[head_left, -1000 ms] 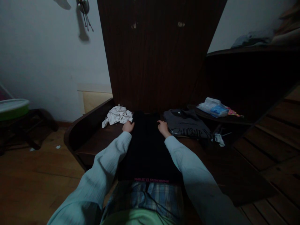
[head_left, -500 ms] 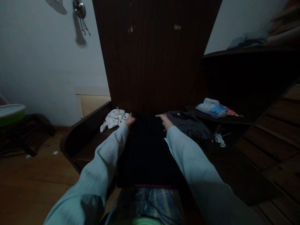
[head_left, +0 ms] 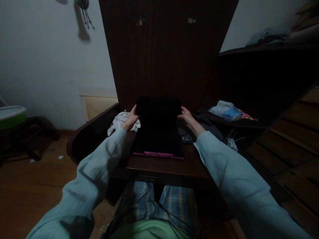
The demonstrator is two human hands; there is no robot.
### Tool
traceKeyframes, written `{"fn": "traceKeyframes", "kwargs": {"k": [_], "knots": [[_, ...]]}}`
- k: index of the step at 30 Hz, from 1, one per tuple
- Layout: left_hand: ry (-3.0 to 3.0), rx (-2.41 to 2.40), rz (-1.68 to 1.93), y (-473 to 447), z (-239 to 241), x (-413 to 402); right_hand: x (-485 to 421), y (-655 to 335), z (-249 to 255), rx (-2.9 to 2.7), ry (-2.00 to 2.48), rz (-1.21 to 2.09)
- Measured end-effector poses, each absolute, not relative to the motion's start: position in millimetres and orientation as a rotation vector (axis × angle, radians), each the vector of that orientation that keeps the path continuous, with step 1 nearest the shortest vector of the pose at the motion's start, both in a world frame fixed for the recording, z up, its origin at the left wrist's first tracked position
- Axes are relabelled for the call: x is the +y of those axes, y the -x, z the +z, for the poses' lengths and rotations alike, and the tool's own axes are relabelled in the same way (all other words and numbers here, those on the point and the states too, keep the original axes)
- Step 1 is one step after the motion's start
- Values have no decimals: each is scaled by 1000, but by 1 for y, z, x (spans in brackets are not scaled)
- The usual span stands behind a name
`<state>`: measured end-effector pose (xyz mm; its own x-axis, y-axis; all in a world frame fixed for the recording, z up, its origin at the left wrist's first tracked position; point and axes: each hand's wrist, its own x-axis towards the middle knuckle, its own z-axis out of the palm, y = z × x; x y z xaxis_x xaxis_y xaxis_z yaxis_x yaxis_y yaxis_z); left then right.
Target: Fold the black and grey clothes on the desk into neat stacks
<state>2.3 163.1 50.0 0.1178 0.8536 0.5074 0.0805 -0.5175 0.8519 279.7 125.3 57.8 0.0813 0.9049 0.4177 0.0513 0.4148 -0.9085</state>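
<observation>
A folded black T-shirt with pink lettering along its near edge lies on the dark wooden table in front of me. Its far part is raised off the table, upright between my hands. My left hand grips the upper left edge of the cloth, thumb and fingers closed on it. On the other side, my right hand pinches the upper right edge. A crumpled white cloth sits just behind my left hand. Dark grey clothing lies beyond my right hand, partly covered by my arm.
The table has a raised curved side on the left. A plastic packet rests on a low shelf to the right. A tall dark wooden panel stands behind. A green basin sits on a stool at far left.
Both hands have lifted the far part of the T-shirt. Its near edge has moved away from me, baring the table's front edge. My hands are slightly further apart.
</observation>
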Motion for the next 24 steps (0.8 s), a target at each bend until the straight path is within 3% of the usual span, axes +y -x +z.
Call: {"fn": "traceKeyframes", "kwargs": {"k": [5,10,15,24], "knots": [[-2089,1155,940,17,-12,126,79,-285,-7,-1818,1268,518],[-2581,1144,797,26,-25,100,51,-283,-24,-2170,1241,87],[-2788,953,782,40,-24,82,37,-294,-30,-2240,1133,27],[-2719,1019,754,45,-31,76,31,-294,-28,-2120,1146,7]]}}
